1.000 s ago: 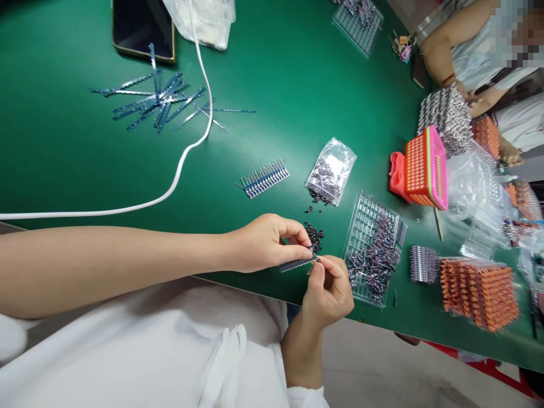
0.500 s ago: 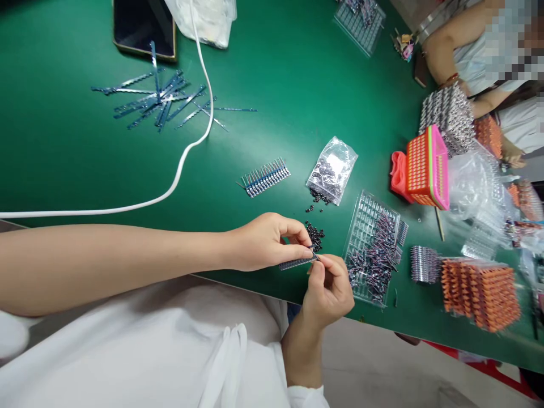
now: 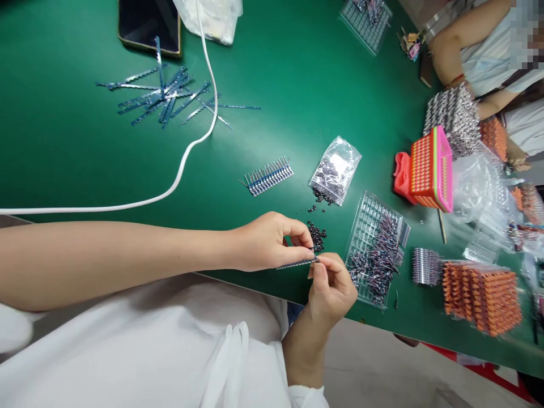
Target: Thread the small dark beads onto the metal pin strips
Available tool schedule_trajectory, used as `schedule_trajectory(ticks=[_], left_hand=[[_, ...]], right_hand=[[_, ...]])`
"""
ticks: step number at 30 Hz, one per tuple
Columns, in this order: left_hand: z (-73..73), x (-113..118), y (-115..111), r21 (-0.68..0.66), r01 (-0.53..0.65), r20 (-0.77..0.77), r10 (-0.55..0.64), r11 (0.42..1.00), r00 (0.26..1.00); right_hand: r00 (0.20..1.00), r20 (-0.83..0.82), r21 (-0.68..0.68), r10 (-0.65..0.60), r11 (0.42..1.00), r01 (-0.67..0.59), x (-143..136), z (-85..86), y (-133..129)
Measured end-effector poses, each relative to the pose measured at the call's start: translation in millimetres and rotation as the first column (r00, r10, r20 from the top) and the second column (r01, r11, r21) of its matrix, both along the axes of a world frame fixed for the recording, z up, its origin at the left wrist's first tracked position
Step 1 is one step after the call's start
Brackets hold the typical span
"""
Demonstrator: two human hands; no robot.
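My left hand point(image 3: 272, 243) pinches a narrow strip point(image 3: 297, 263) with a row of small parts, near the table's front edge. The thumb and fingers of my right hand point(image 3: 334, 286) are closed at the strip's right end; what they pinch there is too small to make out. Small dark beads point(image 3: 317, 235) lie in a pile just beyond my fingertips. A clear bag point(image 3: 335, 170) of similar beads lies behind them. Left of the bag is a finished-looking strip with wired pieces point(image 3: 270, 177). A clear tray point(image 3: 359, 226) with many thin wired pieces stands right of my right hand.
A white cable point(image 3: 182, 164) crosses the left side beside loose blue strips point(image 3: 165, 96) and a phone point(image 3: 148, 25). To the right are baskets point(image 3: 429, 170), orange stacked pieces point(image 3: 482, 294) and plastic bags. Another person's arm point(image 3: 463, 39) rests at the upper right.
The whole view has shifted slightly. The held strip looks tilted more edge-on, and my hands stay together at its right end.
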State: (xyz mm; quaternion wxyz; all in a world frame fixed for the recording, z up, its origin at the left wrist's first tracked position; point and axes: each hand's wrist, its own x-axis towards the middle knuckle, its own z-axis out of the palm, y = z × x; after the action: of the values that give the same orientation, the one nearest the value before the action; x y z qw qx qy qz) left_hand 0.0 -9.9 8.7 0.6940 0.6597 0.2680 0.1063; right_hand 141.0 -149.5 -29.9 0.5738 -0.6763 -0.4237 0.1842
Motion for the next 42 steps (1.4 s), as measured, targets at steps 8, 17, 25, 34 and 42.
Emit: schedule_trajectory(ticks=[8,17,25,34,42], left_hand=[[1.9,-0.3,1.2,-0.012,-0.006,0.025,0.007,1.0,1.0],[2.7,0.3,2.2,-0.056,0.001,-0.004,-0.002,0.998,1.0],[2.7,1.0,2.8,-0.057,0.008,-0.017,-0.009,0.998,1.0],[3.1,-0.7,1.8,-0.017,-0.007,0.016,0.007,1.0,1.0],[4.3,-1.4,2.6,0.01,0.01,0.025,-0.01,1.0,1.0]], right_hand=[[0.977,-0.2,0.03,0.08,0.997,-0.075,0.6,4.7,1.8],[0.984,-0.168,-0.011,0.065,0.998,-0.067,0.3,6.5,1.3],[0.988,-0.147,-0.016,0.052,0.998,-0.055,0.4,5.4,0.8],[0.991,-0.116,0.001,0.066,0.998,-0.066,0.7,6.3,0.8],[0.997,0.009,0.103,0.075,0.992,-0.076,0.8,3.0,1.5]])
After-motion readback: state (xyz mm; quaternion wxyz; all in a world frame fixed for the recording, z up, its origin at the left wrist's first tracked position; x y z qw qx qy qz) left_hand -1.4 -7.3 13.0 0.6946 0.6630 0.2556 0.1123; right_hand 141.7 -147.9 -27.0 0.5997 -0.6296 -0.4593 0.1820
